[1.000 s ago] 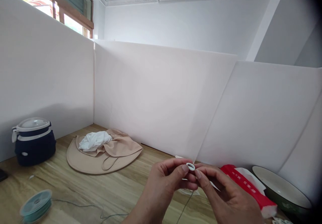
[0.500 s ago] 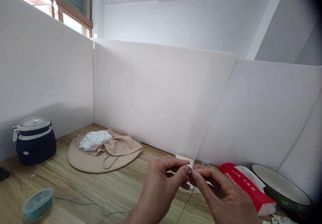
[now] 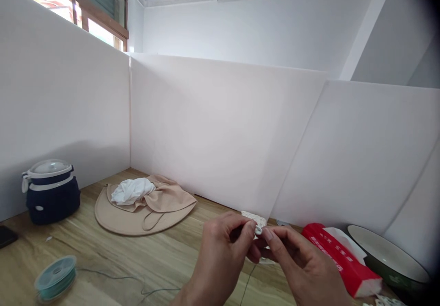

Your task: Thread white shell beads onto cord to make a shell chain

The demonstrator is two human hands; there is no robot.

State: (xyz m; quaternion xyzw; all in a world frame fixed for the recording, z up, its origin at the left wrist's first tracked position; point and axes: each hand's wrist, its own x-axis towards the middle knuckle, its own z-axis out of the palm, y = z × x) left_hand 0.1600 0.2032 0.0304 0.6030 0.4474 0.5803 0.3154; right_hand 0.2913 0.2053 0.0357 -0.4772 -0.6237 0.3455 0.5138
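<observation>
The left hand and right hand are holding their grips nearly closed, pinching a small white ring together above the wooden counter, a dark thread hanging below.

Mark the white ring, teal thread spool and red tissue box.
White ring [image 3: 258,229], head view, on its rim.
Teal thread spool [image 3: 55,277], head view, on its top face.
Red tissue box [image 3: 338,259], head view, on its long side.

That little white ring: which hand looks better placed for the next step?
Probably the right hand: the left hand seems to be pinching the white ring, while the right thumb sits free just beside it. Part of the ring is hidden, so I can't be sure.
</observation>
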